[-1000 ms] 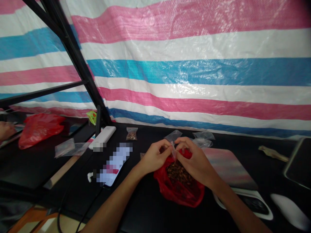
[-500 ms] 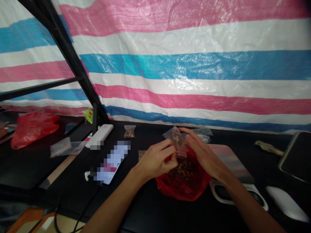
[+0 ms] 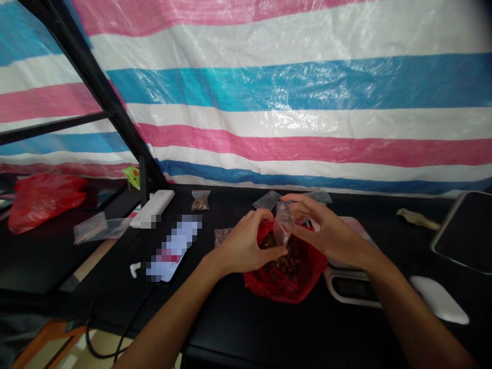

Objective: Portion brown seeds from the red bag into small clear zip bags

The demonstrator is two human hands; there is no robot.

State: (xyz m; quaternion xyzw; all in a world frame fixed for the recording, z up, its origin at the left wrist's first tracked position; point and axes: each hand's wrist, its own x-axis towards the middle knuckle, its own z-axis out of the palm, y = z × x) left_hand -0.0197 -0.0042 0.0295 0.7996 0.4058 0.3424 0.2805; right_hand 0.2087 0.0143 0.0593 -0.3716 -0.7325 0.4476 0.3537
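A red plastic bag (image 3: 285,279) full of dark brown bits lies open on the black table (image 3: 269,328). Both of my hands are over its mouth. My left hand (image 3: 246,246) curls its fingers at the bag's rim, thumb and fingers pinched near the bits. My right hand (image 3: 326,233) holds a small clear plastic bag (image 3: 283,228) upright between thumb and fingers, just above the red bag. The clear bag looks empty or nearly so.
Small clear bags (image 3: 269,200) lie behind my hands; two filled ones (image 3: 200,200) sit to the left. A phone (image 3: 175,247), a white remote-like bar (image 3: 152,208), a scale (image 3: 346,284), a white mouse (image 3: 438,300) and a tablet (image 3: 465,230) share the table. Another red bag (image 3: 40,197) lies far left.
The clear bag went from pinched between both hands to being held by my right hand alone. My left hand dropped to the red bag's rim. The camera tilted down.
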